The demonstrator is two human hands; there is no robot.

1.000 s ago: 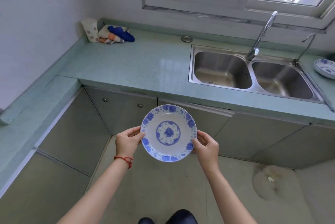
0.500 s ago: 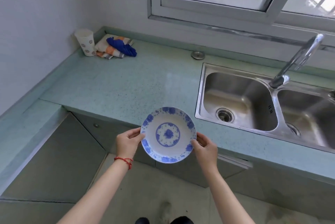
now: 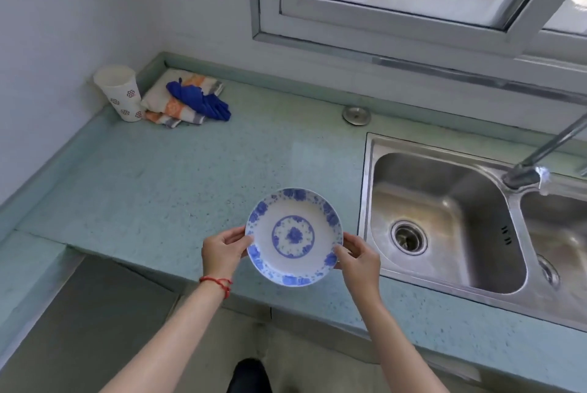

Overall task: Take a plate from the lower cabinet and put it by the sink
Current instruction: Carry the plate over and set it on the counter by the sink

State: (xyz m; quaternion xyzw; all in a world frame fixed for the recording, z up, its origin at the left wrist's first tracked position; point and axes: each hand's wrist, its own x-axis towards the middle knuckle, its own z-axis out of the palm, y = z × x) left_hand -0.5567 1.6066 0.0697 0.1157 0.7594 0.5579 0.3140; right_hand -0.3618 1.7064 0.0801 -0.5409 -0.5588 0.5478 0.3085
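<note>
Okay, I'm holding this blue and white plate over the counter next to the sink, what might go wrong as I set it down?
1. The plate is pinched only at its rim by the left hand and right hand; it may slip.
2. It hangs over the counter's front edge; set down too near, it might tip to the floor.
3. The sink rim is close on the right; drifting could knock it.

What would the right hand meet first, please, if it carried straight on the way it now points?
The right hand points up and left, onto the plate it already grips. Past that rim, bare countertop seems to follow. Depth is unclear from one view.
</note>
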